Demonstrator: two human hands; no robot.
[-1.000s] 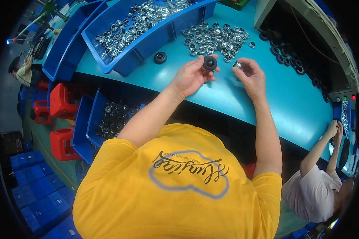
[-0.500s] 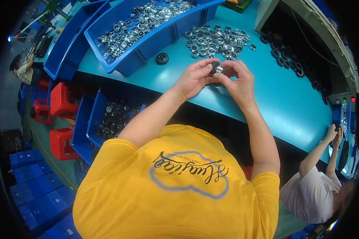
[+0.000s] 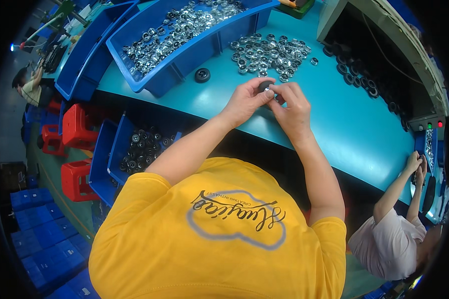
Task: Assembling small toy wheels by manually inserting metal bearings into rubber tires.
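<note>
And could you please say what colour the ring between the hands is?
The ring is black, best seen in the head view.

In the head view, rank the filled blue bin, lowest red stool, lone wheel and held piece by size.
1. Filled blue bin
2. Lowest red stool
3. Lone wheel and held piece: unsure, latter partly covered.

The person's T-shirt (image 3: 219,266) was yellow and short-sleeved, its front printed with dark cursive lettering (image 3: 237,205) and a grey cloud-shaped outline (image 3: 270,247).
</note>
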